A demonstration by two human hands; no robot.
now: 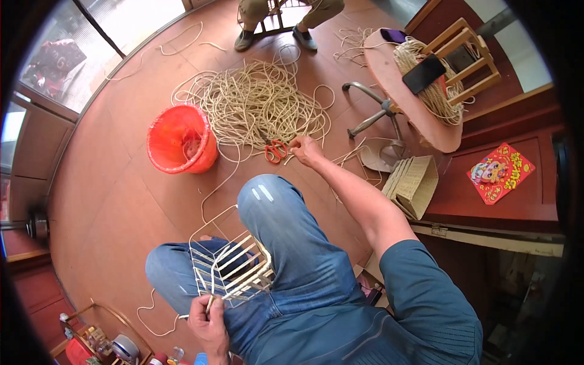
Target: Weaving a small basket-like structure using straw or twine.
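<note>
On my lap rests a wire basket frame [228,264], partly wound with pale cord, tilted between my knees. My left hand [208,319] is closed at its near corner, pinching a pale cord against the wire. My right arm stretches far forward to the floor, where my right hand [307,150] has its fingers bent together just beside the red-handled scissors [275,152]. What those fingers hold, if anything, is too small to make out. The scissors' blades lie toward a large tangled heap of cord [255,100], and a loose strand trails from it toward the frame.
A red bucket [182,139] with a liner stands left of the heap. To the right are a metal-legged stool [420,115] bearing cord and a phone [424,74], and stacked woven baskets [413,185]. A person's legs [304,21] are at the far side. A rack [112,344] stands lower left.
</note>
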